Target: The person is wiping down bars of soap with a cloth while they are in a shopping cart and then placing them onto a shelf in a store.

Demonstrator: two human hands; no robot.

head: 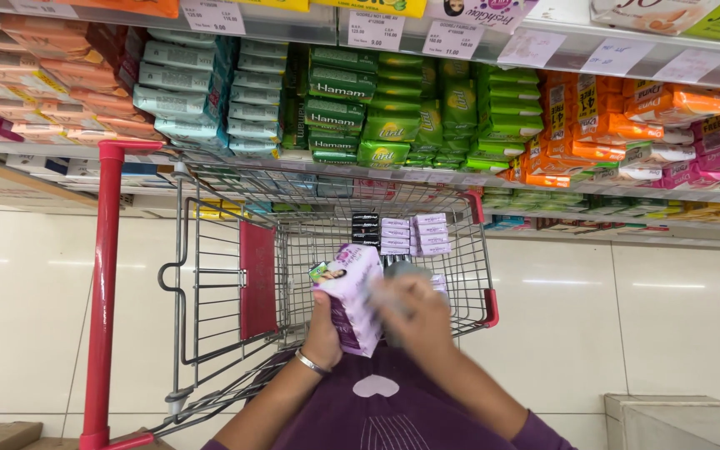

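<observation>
Below, wire cart (460,250), stacked boxes (414,235), soap shelves (360,108)

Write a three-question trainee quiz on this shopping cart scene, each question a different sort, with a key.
1. True or false: the left hand holds a purple and white box over the cart.
2. Which colour is the cart handle? A) blue B) red C) yellow
3. Fill in: the small pale purple packs lie stacked inside the ____.

Key
1. True; the box is tilted in that hand, and the blurred right hand is beside it.
2. B
3. cart
</observation>
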